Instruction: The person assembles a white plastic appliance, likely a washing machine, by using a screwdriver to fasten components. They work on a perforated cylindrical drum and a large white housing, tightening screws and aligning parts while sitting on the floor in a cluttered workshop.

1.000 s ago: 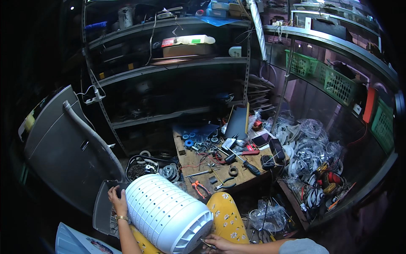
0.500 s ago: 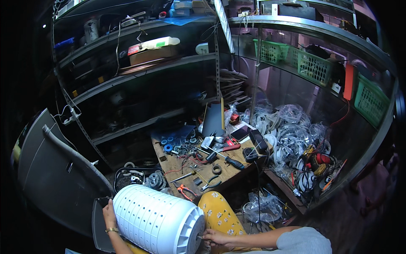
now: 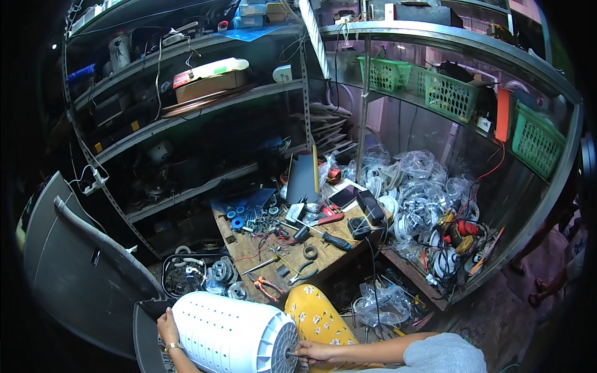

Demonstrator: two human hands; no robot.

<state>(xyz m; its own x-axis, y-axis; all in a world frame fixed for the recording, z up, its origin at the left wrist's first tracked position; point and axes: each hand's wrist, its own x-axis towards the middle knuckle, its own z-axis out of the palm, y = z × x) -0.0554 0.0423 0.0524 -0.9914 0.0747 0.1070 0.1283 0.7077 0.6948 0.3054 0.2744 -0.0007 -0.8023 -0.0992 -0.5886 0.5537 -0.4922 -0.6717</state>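
Observation:
A white perforated spin tub [image 3: 230, 329] lies on its side across my lap, its ribbed round base turned to the right. My left hand [image 3: 168, 327] is closed over the rim at the tub's left end, a watch-like band on its wrist. At the centre of the base, my right hand [image 3: 306, 352] pinches a short metal shaft [image 3: 290, 354]. Behind the tub's left end stands a dark grey open-topped housing [image 3: 144, 329]. My knee, in yellow flowered cloth [image 3: 314, 314], is beside the base.
Ahead, a wooden worktop [image 3: 273, 255] carries pliers [image 3: 303, 273], orange-handled cutters [image 3: 268, 289], a screwdriver [image 3: 336, 241], a tape roll [image 3: 310, 252] and loose hardware. Bagged parts [image 3: 423, 199] pile up to its right. A large grey panel [image 3: 81, 261] leans at left; metal shelves stand behind.
The tub has turned about its length, and its base shows more fully with the shaft visible. My view has shifted slightly. Both hands keep their places on the tub.

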